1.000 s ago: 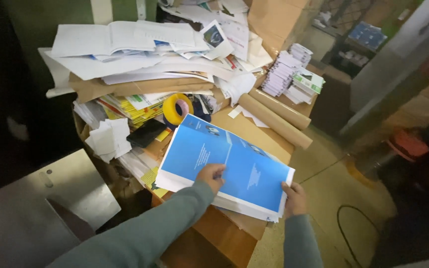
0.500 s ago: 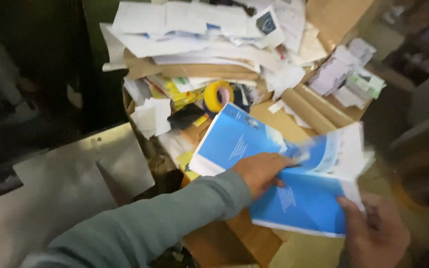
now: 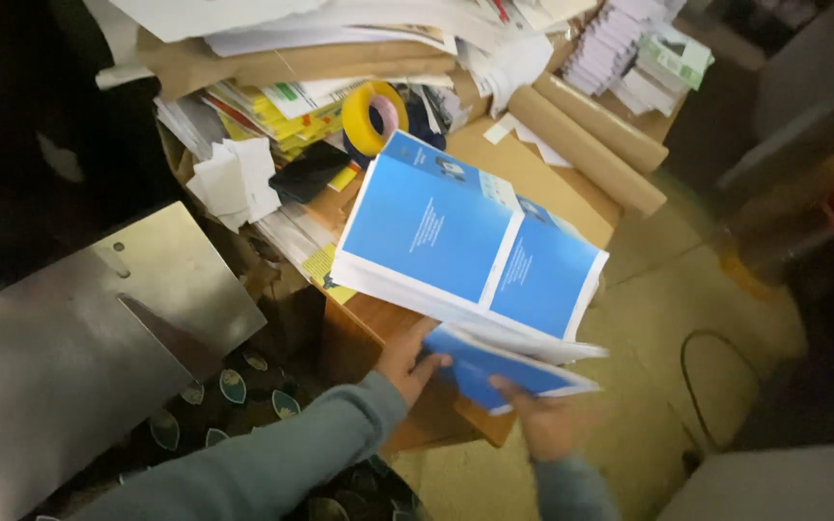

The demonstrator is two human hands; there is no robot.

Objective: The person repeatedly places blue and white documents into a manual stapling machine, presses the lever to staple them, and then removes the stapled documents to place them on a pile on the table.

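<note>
A thick stack of blue printed sheets lies on the near corner of a wooden table, its near edge overhanging. Just below that edge, a thinner bundle of blue sheets is held clear of the stack. My left hand, in a grey-green sleeve, grips the bundle's left end with the thumb on top. At the right end, my right hand is blurred and holds the bundle from underneath.
A yellow tape roll, a black flat object and piled papers crowd the table behind the stack. Brown cardboard tubes lie at the right. A metal plate is on the left, and a cable loops on the floor.
Both hands rested on the stack's near edge a second ago. They have since lifted sheets and drawn a bundle off toward me. The camera has tilted down and moved closer.
</note>
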